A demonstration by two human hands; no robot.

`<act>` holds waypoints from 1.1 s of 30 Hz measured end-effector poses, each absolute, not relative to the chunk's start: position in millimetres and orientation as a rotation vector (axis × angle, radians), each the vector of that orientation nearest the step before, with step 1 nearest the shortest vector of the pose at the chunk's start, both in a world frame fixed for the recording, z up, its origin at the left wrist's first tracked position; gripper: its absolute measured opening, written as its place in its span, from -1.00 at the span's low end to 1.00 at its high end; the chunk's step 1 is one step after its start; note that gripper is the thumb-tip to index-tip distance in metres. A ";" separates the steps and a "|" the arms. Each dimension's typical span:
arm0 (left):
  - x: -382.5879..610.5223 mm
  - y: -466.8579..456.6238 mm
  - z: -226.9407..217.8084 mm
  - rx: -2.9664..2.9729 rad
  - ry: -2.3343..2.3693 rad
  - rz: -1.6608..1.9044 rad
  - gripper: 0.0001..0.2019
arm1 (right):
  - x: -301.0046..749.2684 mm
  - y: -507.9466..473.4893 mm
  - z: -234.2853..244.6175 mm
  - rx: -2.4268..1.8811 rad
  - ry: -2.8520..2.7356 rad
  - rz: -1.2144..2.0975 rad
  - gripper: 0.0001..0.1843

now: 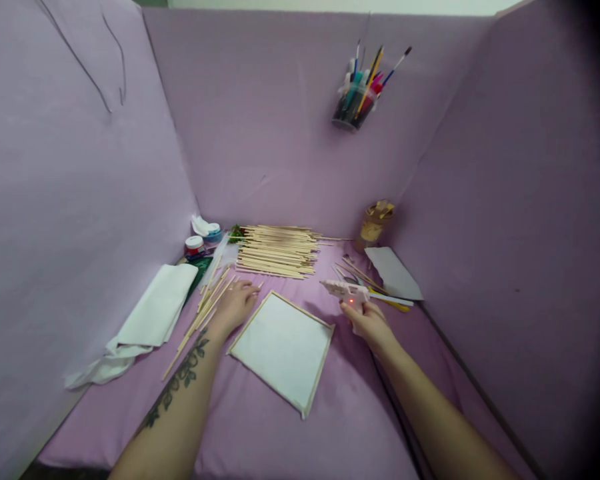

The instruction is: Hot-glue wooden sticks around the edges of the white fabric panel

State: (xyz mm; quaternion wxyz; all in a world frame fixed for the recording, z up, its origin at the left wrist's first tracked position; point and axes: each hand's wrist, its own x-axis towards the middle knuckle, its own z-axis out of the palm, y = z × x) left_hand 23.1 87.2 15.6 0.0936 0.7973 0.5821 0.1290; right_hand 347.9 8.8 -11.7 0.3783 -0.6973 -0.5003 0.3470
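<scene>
My right hand [367,321] is closed around the grip of a pale glue gun [344,290], its nozzle pointing left and a small red light glowing on its body. My left hand [236,303] lies palm down at the top left corner of a white square panel framed with thin wooden sticks [283,347]. Its fingers reach toward a loose bunch of wooden sticks [205,308] lying beside it. Whether those fingers pinch a stick is hidden. A larger stack of sticks [277,251] lies behind the panel.
A white cloth [147,320] lies at the left. Small paint pots [203,239] sit at the back left, a brown cup [373,225] at the back right, a white sheet [394,272] beside it. A pen holder [356,100] hangs on the purple back wall.
</scene>
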 end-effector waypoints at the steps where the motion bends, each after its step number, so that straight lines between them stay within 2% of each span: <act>1: 26.0 87.8 14.1 2.366 1.763 0.362 -0.66 | 346.8 8.4 -10.6 -1.797 -1.267 0.855 -0.55; 6: 26.4 83.8 30.5 2.316 1.944 0.403 -0.65 | 344.2 7.1 -3.8 -1.825 -1.271 0.782 -0.59; 11: 36.0 68.3 38.0 2.188 1.823 0.058 -0.71 | 343.7 7.2 -3.9 -1.792 -1.242 0.823 -0.60; 15: 46.4 64.5 26.0 2.155 1.888 0.036 -0.78 | 346.0 8.4 -7.6 -1.759 -1.262 0.807 -0.60; 21: 36.5 68.4 34.0 1.972 1.773 0.502 -0.77 | 352.3 13.5 -10.7 -1.819 -1.028 0.841 -0.52; 28: 29.1 61.3 56.4 1.919 1.724 1.180 -0.73 | 354.9 10.0 2.2 -1.405 -0.899 1.181 -0.59; 33: 30.1 65.0 46.6 1.829 1.644 1.412 -0.69 | 358.0 10.5 2.1 -1.367 -0.995 1.253 -0.54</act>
